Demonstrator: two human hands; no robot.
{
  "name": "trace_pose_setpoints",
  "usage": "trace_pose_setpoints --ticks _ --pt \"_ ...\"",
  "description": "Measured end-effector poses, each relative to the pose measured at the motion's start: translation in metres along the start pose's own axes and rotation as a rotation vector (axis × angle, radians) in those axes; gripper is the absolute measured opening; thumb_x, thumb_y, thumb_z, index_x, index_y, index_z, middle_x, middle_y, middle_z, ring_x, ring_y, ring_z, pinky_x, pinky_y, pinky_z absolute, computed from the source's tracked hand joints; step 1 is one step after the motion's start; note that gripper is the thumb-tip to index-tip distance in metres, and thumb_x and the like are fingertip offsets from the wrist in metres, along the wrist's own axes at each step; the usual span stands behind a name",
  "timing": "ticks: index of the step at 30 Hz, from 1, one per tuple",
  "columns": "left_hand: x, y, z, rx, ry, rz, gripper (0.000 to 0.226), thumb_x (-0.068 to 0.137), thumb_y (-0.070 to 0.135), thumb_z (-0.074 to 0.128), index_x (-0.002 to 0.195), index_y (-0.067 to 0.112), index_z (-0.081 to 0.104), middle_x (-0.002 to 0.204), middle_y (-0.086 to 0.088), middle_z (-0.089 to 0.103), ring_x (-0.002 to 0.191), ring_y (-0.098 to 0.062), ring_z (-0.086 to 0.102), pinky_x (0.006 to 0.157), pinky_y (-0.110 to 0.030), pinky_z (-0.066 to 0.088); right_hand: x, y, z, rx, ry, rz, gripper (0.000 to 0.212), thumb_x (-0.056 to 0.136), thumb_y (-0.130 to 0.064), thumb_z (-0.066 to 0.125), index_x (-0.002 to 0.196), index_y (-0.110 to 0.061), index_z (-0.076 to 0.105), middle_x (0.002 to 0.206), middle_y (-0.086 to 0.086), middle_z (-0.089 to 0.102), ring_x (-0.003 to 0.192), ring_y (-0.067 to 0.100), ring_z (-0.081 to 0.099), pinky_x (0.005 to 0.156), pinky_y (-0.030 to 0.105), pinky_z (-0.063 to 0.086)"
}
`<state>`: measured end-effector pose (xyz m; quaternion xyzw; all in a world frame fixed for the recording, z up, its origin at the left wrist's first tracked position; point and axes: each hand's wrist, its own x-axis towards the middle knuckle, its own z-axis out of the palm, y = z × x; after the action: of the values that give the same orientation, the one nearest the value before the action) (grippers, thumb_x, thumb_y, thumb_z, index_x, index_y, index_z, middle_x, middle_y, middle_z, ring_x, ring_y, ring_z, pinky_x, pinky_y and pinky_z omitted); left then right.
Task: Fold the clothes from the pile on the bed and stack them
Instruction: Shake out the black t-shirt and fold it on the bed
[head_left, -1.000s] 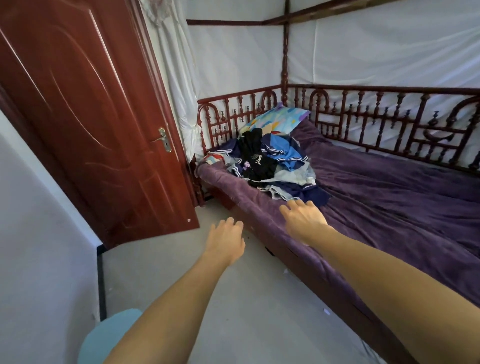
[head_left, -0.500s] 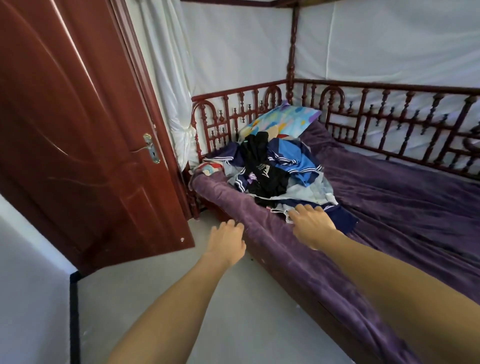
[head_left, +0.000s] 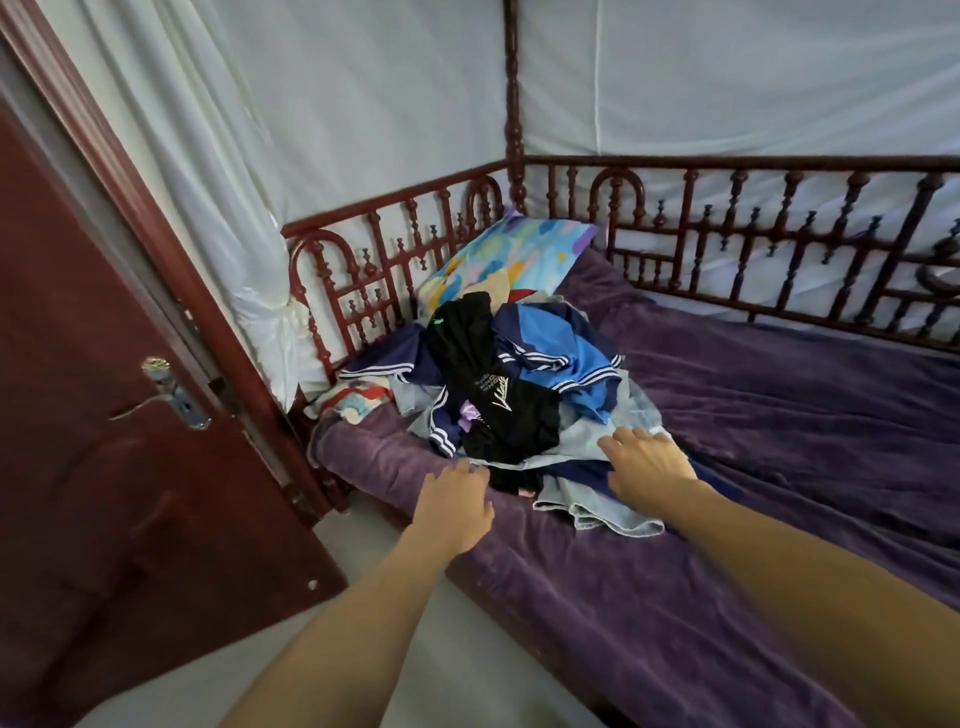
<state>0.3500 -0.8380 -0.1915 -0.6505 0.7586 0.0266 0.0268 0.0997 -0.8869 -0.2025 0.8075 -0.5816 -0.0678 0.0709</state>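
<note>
A loose pile of clothes (head_left: 524, 384) lies at the head end of a bed covered with a purple blanket (head_left: 779, 467). On top are a black garment with white print (head_left: 498, 410) and a blue jacket with white stripes (head_left: 561, 348). Pale denim (head_left: 597, 512) spills out at the pile's near edge. My left hand (head_left: 457, 501) reaches over the bed's edge just short of the pile, fingers relaxed. My right hand (head_left: 644, 462) lies flat on the pile's near right side, fingers spread, gripping nothing.
A colourful pillow (head_left: 506, 262) leans against the red wooden bed rail (head_left: 727, 234) behind the pile. An open red-brown door (head_left: 104, 467) stands close on the left. White netting hangs around the bed. The floor (head_left: 467, 675) lies between door and bed.
I have come closer to the bed. Both hands moved forward: the right one from the blanket's edge onto the pile, the left one from above the floor to over the bed's edge.
</note>
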Motion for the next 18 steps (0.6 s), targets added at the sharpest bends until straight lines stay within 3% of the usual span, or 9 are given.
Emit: trace_pose_setpoints --ticks 14,18 --pt "0.259 -0.153 0.001 -0.082 -0.08 -0.081 0.024 0.088 0.028 0.049 0.108 0.018 0.056 0.112 -0.004 0.059 0.104 -0.029 0.058 0.085 -0.036 0.042 0.287 -0.005 0.018 0.164 -0.107 0.018 0.041 0.094 -0.031 0.046 0.133 -0.016 0.042 0.13 0.006 0.048 0.123 0.027 0.046 0.098 0.04 0.038" --pt "0.33 -0.194 0.025 -0.094 -0.151 -0.03 0.028 0.09 0.03 0.05 0.114 0.016 0.055 0.115 -0.005 0.058 0.107 -0.028 0.057 0.086 -0.035 0.042 0.346 -0.016 0.049 0.192 -0.183 0.074 0.043 0.094 -0.032 0.045 0.134 -0.018 0.04 0.129 0.005 0.048 0.122 0.026 0.046 0.098 0.04 0.038"
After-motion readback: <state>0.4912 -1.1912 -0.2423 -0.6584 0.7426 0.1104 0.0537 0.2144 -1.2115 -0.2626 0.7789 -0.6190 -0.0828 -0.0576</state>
